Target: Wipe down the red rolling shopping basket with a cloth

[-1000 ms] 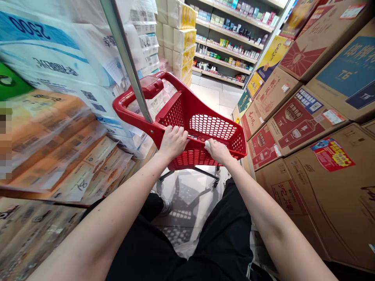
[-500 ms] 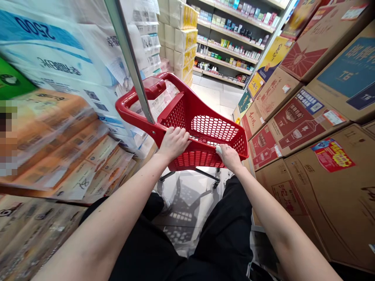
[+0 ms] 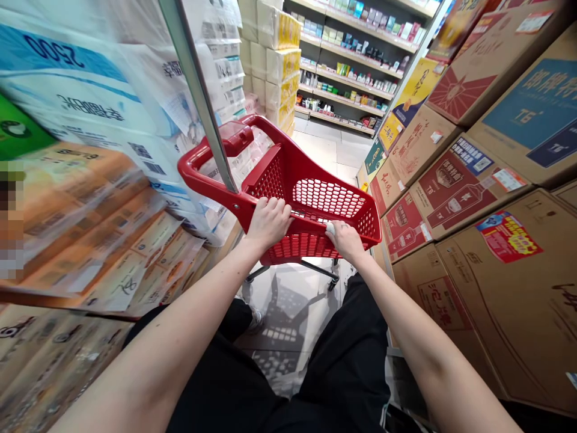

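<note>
A red plastic shopping basket on wheels (image 3: 324, 192) stands in the aisle just ahead of my legs, and it looks empty. My left hand (image 3: 269, 221) is curled over its near rim on the left. My right hand (image 3: 346, 239) grips the same rim further right, with something small and white tucked under its fingers. The basket's red loop handle (image 3: 211, 150) sticks out to the left, behind a slanting metal shelf post (image 3: 198, 96).
Wrapped tissue packs (image 3: 90, 168) fill the shelves on the left. Stacked cardboard cartons (image 3: 487, 198) wall the right side. A narrow tiled aisle (image 3: 329, 150) runs ahead to shelves of small goods (image 3: 351, 66). Yellow cartons (image 3: 279, 60) stand at the far left.
The basket has crept slightly forward and right. My right hand slid a little to the right along the rim; my left hand kept its hold.
</note>
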Demonstrator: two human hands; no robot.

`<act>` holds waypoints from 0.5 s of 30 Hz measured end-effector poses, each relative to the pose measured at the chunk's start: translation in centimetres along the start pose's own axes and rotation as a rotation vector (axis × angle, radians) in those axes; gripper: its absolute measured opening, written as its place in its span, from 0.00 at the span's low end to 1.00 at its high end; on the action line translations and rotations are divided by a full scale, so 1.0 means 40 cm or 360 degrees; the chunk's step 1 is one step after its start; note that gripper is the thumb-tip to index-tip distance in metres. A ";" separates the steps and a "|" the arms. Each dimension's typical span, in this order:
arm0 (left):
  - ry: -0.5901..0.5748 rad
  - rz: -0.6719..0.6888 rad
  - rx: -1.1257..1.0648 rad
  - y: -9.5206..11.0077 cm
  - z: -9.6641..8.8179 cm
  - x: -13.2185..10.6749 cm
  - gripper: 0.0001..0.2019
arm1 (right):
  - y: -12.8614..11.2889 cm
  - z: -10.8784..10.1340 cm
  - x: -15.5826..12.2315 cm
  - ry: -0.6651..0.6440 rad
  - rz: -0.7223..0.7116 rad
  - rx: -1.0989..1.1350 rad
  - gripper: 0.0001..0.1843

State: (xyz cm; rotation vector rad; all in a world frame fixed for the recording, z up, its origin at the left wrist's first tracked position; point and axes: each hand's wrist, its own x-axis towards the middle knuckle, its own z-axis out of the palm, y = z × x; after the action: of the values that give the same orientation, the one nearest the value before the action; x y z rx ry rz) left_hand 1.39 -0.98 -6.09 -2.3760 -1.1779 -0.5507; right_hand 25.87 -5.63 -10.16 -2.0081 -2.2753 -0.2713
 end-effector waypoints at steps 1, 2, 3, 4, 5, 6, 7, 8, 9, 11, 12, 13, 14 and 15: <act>-0.0001 -0.0002 -0.0009 0.001 -0.001 0.000 0.12 | -0.027 -0.005 0.014 -0.0009 -0.0029 0.0026 0.24; 0.0000 -0.0002 -0.0012 0.003 -0.001 -0.001 0.12 | -0.053 -0.011 0.027 -0.0010 -0.0056 0.0055 0.24; 0.0001 0.0002 -0.0009 0.004 -0.002 -0.002 0.12 | -0.078 -0.016 0.040 -0.0004 -0.0068 0.0078 0.24; 0.0003 0.0008 0.0000 0.005 -0.003 -0.003 0.12 | -0.099 -0.021 0.050 0.0003 -0.0075 0.0100 0.24; 0.0006 0.0013 0.0012 0.005 -0.003 -0.004 0.12 | -0.114 -0.025 0.058 0.0010 -0.0081 0.0119 0.24; 0.0010 0.0018 0.0024 0.005 -0.002 -0.005 0.12 | -0.124 -0.029 0.063 0.0012 -0.0087 0.0137 0.24; 0.0012 0.0024 0.0034 0.004 -0.002 -0.005 0.13 | -0.129 -0.033 0.066 0.0009 -0.0099 0.0153 0.24; 0.0014 0.0031 0.0039 0.002 -0.001 -0.006 0.13 | -0.129 -0.036 0.068 -0.0002 -0.0112 0.0167 0.23; 0.0017 0.0036 0.0041 0.001 0.000 -0.006 0.13 | -0.126 -0.040 0.068 -0.0018 -0.0126 0.0177 0.23; 0.0025 0.0043 0.0037 -0.002 0.002 -0.006 0.13 | -0.115 -0.047 0.067 -0.0056 -0.0152 0.0190 0.23; 0.0030 0.0046 0.0030 -0.002 0.002 -0.006 0.13 | -0.110 -0.050 0.067 -0.0073 -0.0163 0.0194 0.22; 0.0035 0.0048 0.0021 -0.003 0.003 -0.006 0.13 | -0.106 -0.053 0.066 -0.0084 -0.0174 0.0200 0.22; 0.0041 0.0048 0.0010 -0.003 0.003 -0.007 0.12 | -0.104 -0.056 0.065 -0.0091 -0.0182 0.0208 0.22; 0.0045 0.0048 -0.0002 -0.003 0.003 -0.007 0.12 | -0.103 -0.059 0.065 -0.0095 -0.0191 0.0219 0.22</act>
State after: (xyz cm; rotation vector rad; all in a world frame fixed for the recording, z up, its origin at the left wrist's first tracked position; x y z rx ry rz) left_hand 1.15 -1.02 -6.32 -2.3753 -1.1278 -0.5730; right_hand 21.34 -4.06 -7.65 -1.8411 -2.3827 -0.0623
